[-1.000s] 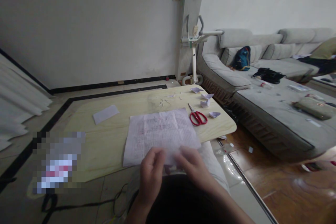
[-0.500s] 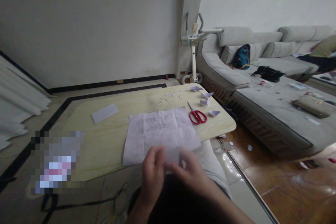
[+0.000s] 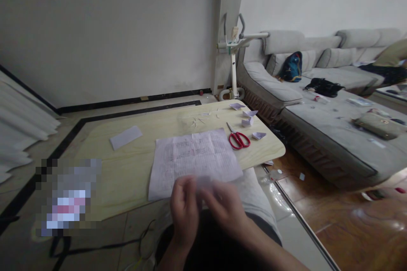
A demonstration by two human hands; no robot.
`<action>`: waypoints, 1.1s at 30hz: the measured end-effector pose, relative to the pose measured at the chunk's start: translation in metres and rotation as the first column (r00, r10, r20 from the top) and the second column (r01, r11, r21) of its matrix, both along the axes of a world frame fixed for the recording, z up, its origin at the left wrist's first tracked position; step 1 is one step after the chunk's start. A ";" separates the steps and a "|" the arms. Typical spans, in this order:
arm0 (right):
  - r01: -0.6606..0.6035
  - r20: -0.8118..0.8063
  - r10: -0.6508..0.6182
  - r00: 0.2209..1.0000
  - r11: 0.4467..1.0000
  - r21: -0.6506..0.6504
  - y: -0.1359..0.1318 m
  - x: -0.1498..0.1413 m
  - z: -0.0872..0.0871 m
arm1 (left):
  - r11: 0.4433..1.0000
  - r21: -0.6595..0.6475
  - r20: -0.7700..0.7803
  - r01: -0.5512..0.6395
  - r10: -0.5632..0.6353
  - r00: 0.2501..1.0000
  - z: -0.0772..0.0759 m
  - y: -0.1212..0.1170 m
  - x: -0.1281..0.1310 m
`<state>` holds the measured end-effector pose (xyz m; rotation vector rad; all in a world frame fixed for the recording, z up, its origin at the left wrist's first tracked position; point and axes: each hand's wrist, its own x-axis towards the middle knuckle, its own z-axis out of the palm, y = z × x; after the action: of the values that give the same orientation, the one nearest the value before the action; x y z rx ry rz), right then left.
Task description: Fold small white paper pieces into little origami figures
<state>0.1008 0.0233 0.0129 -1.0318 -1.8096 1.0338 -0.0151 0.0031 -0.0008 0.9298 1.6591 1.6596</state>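
Observation:
Between my two hands, at the table's near edge, is a small piece of paper, blurred and partly hidden by the fingers. My left hand is closed on its left side. My right hand pinches it from the right. Just beyond them lies a large creased sheet of paper covered in print or writing. Red-handled scissors rest at its right, blades apart and pointing away. Several small folded paper boats stand along the table's right end.
The pale wooden table carries thin paper scraps and a folded white paper. A pixelated patch covers its left end. To the right are a grey sofa with bags and a person; white exercise equipment stands behind the table.
My right hand has moved slightly left, closer to my left hand, and less of the small paper shows between them. The things on the table have stayed put.

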 end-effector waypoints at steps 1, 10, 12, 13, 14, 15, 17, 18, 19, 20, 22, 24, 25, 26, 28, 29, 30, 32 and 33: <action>0.013 -0.020 -0.013 1.000 1.000 -0.015 0.000 -0.001 0.000 | 1.000 0.021 -0.049 -0.015 0.016 0.999 0.000 -0.001 0.000; -0.018 -0.126 0.008 0.992 0.997 -0.081 0.000 -0.003 0.004 | 0.986 0.164 -0.297 0.011 0.039 0.954 0.003 -0.001 -0.008; -0.032 -0.161 0.012 0.987 0.992 -0.124 -0.001 -0.003 0.008 | 0.984 0.176 -0.299 0.002 0.052 0.953 0.002 -0.001 -0.007; -0.039 -0.189 0.008 0.982 0.987 -0.159 -0.001 -0.004 0.011 | 0.983 0.181 -0.300 -0.012 0.067 0.952 0.001 -0.001 -0.007; -0.045 -0.220 0.000 0.975 0.979 -0.198 -0.002 -0.004 0.013 | 0.982 0.187 -0.308 -0.023 0.081 0.948 0.000 -0.002 -0.007; -0.052 -0.248 -0.009 0.969 0.970 -0.238 -0.002 -0.004 0.015 | 0.980 0.196 -0.325 -0.025 0.089 0.942 -0.001 -0.003 -0.007; -0.068 -0.282 -0.023 0.959 0.949 -0.308 -0.003 -0.005 0.018 | 0.973 0.229 -0.371 -0.019 0.105 0.923 -0.002 -0.005 -0.009; -0.080 -0.282 -0.021 0.959 0.937 -0.341 -0.003 -0.005 0.017 | 0.971 0.239 -0.390 -0.015 0.110 0.914 -0.002 -0.005 -0.010; -0.090 -0.277 -0.018 0.961 0.923 -0.373 -0.003 -0.005 0.017 | 0.971 0.240 -0.390 -0.023 0.118 0.913 -0.001 -0.005 -0.012; -0.091 -0.265 -0.019 0.964 0.913 -0.397 -0.002 -0.004 0.015 | 0.972 0.229 -0.364 -0.048 0.132 0.922 0.000 -0.005 -0.013; -0.068 -0.232 -0.028 0.972 0.916 -0.395 0.001 -0.001 0.012 | 0.982 0.158 -0.257 -0.100 0.139 0.956 0.003 -0.003 -0.017; -0.023 -0.207 -0.046 0.977 0.948 -0.319 0.005 0.003 0.009 | 0.997 0.064 -0.183 -0.031 0.042 0.982 0.007 -0.002 -0.021; -0.003 -0.194 -0.051 0.980 0.963 -0.271 0.008 0.005 0.007 | 0.998 0.026 -0.184 0.050 -0.044 0.982 0.009 -0.002 -0.022; 0.012 -0.183 -0.056 0.982 0.973 -0.231 0.010 0.007 0.006 | 0.990 -0.006 -0.200 0.142 -0.140 0.970 0.010 -0.001 -0.023; 0.033 -0.189 -0.074 0.979 0.977 -0.213 0.013 0.010 0.004 | 0.960 -0.046 -0.204 0.278 -0.281 0.938 0.009 -0.001 -0.021; 0.042 -0.217 -0.094 0.972 0.972 -0.230 0.014 0.010 0.004 | 0.950 -0.050 -0.175 0.308 -0.312 0.934 0.008 -0.001 -0.020; 0.051 -0.261 -0.120 0.958 0.965 -0.257 0.015 0.010 0.003 | 0.949 -0.043 -0.134 0.313 -0.316 0.939 0.007 -0.001 -0.018; 0.053 -0.363 -0.173 0.916 0.946 -0.319 0.016 0.010 0.001 | 0.950 -0.025 -0.092 0.312 -0.313 0.945 0.007 -0.001 -0.014; 0.041 -0.402 -0.186 0.897 0.938 -0.343 0.016 0.009 0.001 | 0.950 -0.014 -0.111 0.311 -0.311 0.944 0.008 0.000 -0.012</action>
<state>0.1100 0.0390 0.0138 -0.9921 -1.2287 1.3949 -0.0274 0.0029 0.0068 1.2371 1.4881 1.4188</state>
